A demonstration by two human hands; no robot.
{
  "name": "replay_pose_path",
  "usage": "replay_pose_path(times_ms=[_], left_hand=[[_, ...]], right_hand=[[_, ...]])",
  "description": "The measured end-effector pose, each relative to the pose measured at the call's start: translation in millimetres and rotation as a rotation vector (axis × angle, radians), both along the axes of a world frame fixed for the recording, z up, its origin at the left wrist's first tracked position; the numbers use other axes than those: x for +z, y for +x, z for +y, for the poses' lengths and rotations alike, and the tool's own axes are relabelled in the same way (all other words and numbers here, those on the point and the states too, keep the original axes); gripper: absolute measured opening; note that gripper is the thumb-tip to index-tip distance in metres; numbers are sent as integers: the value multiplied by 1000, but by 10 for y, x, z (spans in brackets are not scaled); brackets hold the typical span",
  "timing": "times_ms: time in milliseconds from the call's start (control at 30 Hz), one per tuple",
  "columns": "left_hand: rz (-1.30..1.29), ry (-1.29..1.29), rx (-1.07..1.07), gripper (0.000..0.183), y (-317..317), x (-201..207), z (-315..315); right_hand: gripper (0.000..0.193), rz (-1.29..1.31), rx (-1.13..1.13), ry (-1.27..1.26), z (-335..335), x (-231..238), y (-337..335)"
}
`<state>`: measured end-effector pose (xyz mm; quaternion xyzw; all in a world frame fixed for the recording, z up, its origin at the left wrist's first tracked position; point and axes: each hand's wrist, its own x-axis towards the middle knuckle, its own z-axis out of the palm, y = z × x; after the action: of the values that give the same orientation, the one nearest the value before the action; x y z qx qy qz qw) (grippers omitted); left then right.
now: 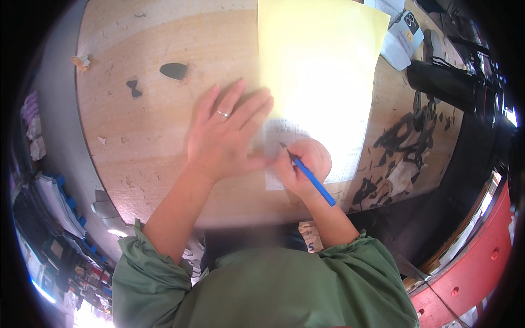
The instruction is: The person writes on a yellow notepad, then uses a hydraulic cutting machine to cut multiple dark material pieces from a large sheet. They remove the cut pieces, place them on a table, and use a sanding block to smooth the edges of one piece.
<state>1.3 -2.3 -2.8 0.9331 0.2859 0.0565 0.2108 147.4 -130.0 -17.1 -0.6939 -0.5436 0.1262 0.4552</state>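
Observation:
My right hand point(306, 161) grips a blue pen point(313, 180), its dark tip down at a printed form on the lower part of a sheet of paper point(322, 65). The upper part of that sheet looks yellow, and strong glare washes out its middle. Flat on the table lies my left hand point(227, 131), fingers spread, a ring on one of them. Its fingertips and thumb reach the sheet's left edge. Beyond the left hand are a dark rounded piece point(173, 71) and a small dark bow-shaped piece point(134, 88).
Dark cut-out scraps point(407, 134) are heaped on the table's right side. A light-coloured phone point(402, 38) lies at the far right, near a black cylindrical object point(440, 82). A crumpled tan bit point(81, 62) sits by the left edge of the wooden table point(147, 120).

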Motion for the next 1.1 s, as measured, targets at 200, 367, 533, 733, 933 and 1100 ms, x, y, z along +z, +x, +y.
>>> replay_pose_path(times_ms=[200,367,533,733,933,1100], left_hand=[[-18,-6,2,94,7,6,-2],[-5,-30,-14,89,-10,41,17],[1,-39,-21,96,-9,45,25],[-8,-14,-17,98,-9,17,19],[-31,-7,1,85,3,26,11],[-41,-5,5,78,11,30,16]], right_hand=[[18,38,5,-36,-63,32,11],[13,643,-122,-10,-144,69,94],[10,821,-212,-151,-175,213,193],[23,110,28,-60,-138,150,-5],[24,33,64,38,-101,-14,-24],[25,26,50,24,-109,0,-25]])
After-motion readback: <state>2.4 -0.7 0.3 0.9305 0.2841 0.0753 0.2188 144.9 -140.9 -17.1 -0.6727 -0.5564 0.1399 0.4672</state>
